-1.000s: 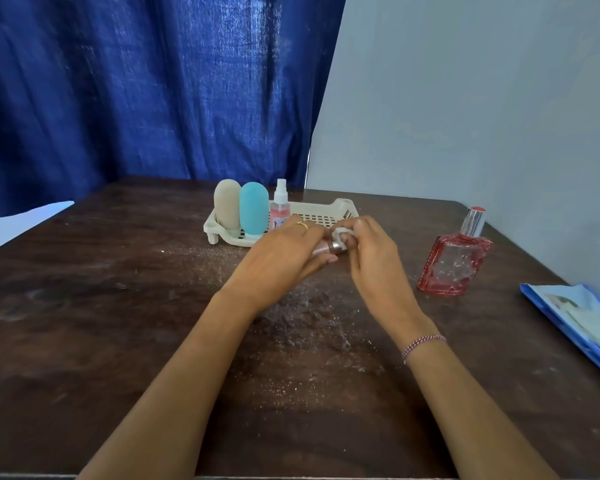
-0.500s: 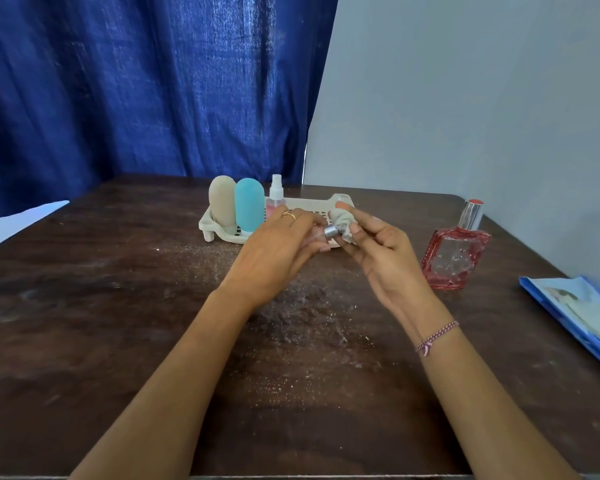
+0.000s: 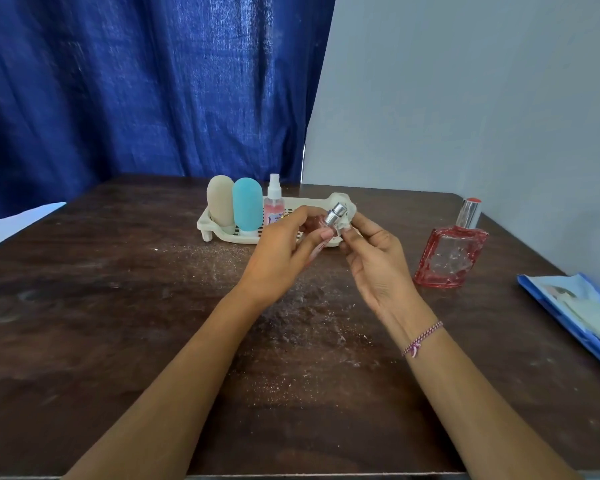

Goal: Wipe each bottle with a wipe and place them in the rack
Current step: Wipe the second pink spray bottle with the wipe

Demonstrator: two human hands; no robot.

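At frame centre the left hand (image 3: 278, 258) grips a silver-capped bottle (image 3: 335, 215); the right hand (image 3: 378, 261) seemingly pinches a wipe (image 3: 350, 213) against it.

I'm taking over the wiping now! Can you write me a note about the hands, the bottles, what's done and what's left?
Left hand holds the small silver-capped bottle above the table.
Right hand pinches the wipe against its cap.
Already standing in the rack: beige bottle, teal bottle, pink spray bottle.
Left: finish this bottle and rack it, then wipe and rack the red perfume bottle, which stands on the table right of the rack.
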